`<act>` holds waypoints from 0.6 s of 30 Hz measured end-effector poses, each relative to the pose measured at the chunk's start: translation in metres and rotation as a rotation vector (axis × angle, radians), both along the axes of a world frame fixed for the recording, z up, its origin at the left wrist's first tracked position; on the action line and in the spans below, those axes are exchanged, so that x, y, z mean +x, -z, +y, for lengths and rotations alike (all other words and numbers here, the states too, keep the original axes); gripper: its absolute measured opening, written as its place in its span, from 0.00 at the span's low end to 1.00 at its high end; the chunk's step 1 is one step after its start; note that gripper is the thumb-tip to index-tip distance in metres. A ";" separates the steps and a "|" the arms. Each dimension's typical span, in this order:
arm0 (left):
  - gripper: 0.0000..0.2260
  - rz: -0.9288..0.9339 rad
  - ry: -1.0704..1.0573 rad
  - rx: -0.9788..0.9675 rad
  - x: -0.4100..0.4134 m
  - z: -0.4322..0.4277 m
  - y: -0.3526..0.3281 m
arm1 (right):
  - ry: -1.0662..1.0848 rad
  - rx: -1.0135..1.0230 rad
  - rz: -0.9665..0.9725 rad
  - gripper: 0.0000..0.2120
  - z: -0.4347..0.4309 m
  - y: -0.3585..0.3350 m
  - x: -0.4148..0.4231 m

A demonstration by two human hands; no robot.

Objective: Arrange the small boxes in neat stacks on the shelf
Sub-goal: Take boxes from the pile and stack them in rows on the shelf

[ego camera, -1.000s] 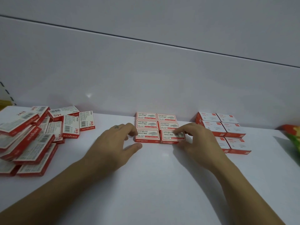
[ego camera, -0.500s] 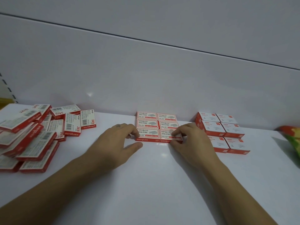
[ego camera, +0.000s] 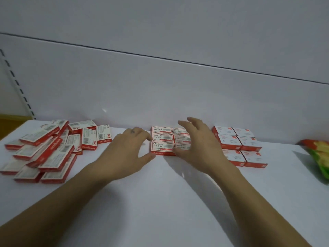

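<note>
— Where do the small boxes sit?

— A block of staple boxes lies flat in the middle of the white shelf, two columns by three rows, its far edge near the back panel. The tops are white and the sides red.

— And the hands?

— The left hand rests at the block's left side. Its fingers are loosely curved against that edge, its thumb is at the near left corner, and it grips nothing. The right hand is over the right column with its fingers spread apart and holds nothing. It is blurred, so whether it touches the boxes cannot be told.

— What lies further out?

— To the left, a loose heap of boxes lies tilted and overlapping, barcodes up. To the right, a second block of the same boxes stands in tidy rows, well apart from the middle one. At the far right edge lies a green, yellow and red packet, and a slotted upright runs up the far left.
</note>
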State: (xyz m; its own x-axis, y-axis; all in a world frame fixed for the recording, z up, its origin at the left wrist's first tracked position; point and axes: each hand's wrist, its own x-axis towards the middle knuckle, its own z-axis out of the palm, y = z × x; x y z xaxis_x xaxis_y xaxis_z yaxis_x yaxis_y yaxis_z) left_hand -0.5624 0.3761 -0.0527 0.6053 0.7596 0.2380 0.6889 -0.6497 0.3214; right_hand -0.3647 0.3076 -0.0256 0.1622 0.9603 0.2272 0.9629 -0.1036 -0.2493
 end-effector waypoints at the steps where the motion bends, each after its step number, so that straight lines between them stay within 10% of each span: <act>1: 0.22 0.021 -0.009 0.025 -0.002 0.000 -0.004 | -0.034 -0.008 -0.001 0.37 0.001 -0.004 -0.005; 18: 0.30 0.239 -0.483 -0.011 -0.114 -0.026 -0.017 | -0.487 -0.114 0.015 0.34 0.036 0.003 -0.123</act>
